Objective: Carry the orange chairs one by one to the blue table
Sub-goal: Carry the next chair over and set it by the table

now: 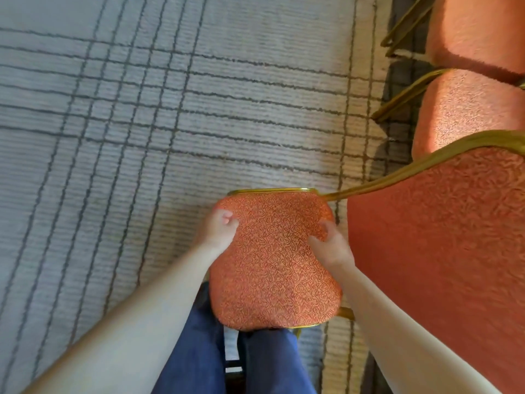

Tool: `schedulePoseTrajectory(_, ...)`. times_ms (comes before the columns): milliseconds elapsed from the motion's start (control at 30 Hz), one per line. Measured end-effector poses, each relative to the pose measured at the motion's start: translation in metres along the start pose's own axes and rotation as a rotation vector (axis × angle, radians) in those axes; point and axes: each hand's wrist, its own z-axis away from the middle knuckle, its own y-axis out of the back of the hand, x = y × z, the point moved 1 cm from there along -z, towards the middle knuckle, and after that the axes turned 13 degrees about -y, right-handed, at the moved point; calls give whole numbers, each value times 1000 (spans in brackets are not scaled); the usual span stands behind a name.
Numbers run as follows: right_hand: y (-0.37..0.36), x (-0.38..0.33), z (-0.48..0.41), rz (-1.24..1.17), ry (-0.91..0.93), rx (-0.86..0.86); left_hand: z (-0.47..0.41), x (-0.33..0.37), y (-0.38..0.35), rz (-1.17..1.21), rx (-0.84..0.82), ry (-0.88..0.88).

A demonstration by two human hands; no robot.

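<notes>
My left grip (220,228) and right grip (332,245) clutch opposite sides of an orange chair (275,265), fingers curled on its patterned cushion. It is held in front of my blue-jeaned legs (199,351), above a grey lined rug (113,137), just beside three more orange chairs (454,251) at right.
</notes>
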Motion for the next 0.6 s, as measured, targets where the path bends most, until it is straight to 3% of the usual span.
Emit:
schedulePoseTrajectory(233,-39,26,-62,10,0,23,-21,-62,-30,70,78,110)
schedulePoseTrajectory(467,-69,47,-110,-40,21,105,-47,-134,-59,59,148,76)
schedulePoseTrajectory(600,-74,52,-134,-133,46,193,-53,-131,-68,137,235,103)
